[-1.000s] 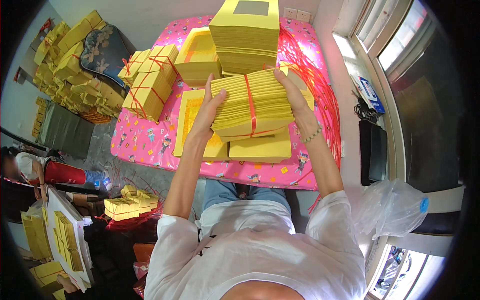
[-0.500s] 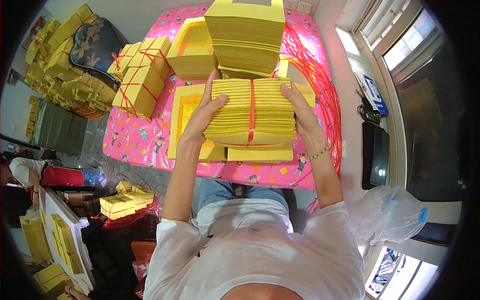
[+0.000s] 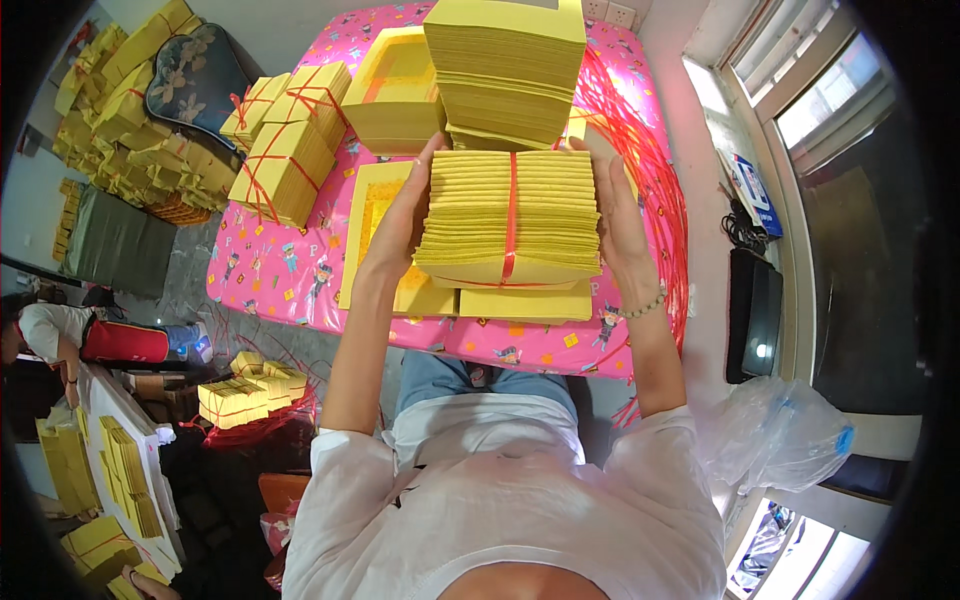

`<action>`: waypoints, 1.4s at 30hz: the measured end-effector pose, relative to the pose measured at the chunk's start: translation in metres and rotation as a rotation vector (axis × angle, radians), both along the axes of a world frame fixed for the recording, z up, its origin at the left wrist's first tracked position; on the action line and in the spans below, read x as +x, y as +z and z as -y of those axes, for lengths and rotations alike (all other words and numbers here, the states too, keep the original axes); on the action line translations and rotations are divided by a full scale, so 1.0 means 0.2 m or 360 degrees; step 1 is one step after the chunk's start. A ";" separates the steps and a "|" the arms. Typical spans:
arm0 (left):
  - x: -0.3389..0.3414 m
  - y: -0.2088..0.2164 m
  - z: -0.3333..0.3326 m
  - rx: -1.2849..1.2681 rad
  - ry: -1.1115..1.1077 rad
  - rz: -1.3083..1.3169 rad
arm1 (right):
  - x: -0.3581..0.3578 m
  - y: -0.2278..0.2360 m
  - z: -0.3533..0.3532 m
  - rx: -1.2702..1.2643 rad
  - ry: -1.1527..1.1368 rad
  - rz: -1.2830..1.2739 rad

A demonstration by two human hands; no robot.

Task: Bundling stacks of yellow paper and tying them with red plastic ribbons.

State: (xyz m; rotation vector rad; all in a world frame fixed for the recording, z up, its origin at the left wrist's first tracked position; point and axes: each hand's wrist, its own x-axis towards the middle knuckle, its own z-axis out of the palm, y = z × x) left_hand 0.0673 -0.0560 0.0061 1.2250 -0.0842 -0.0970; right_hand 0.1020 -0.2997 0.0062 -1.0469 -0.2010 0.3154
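Note:
A thick bundle of yellow paper (image 3: pixel 470 215), its folded edges turned toward me, has a red strap (image 3: pixel 512 215) running down its middle. My left hand (image 3: pixel 408 215) lies along the bundle's left side, and my right hand (image 3: pixel 622 215) presses its right side. Both hands have fairly straight fingers, with the bundle held between the palms. Below it are flat yellow paper stacks (image 3: pixel 525 303); whether the bundle rests on them I cannot tell. Directly behind stands a tall loose stack of yellow paper (image 3: pixel 505 75).
Red straps (image 3: pixel 655 190) spread along the right of the pink patterned table cover (image 3: pixel 280 270). Tied yellow bundles (image 3: pixel 285 165) sit at the left, beside an open-topped paper stack (image 3: pixel 395 120). Another person (image 3: pixel 60 335) is at a white table on the far left. A plastic bag (image 3: pixel 790 435) hangs at right.
My thumbs have come off the bundle's front face, and the hands now lie flatter along its sides. The bundle stays in nearly the same place, while the whole view shifts slightly.

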 end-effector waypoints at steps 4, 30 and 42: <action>0.01 -0.04 0.02 0.0004 -0.0012 0.0140 | 0.12 -0.16 -0.03 -0.0181 -0.0208 0.0189; -0.09 -0.03 0.03 -0.0341 0.0175 -0.0624 | -0.21 -0.05 -0.01 -0.0183 -0.0263 -0.0052; -0.03 0.00 0.12 -0.0038 0.0087 0.0338 | -0.21 -0.02 0.05 -0.0214 -0.0175 0.0420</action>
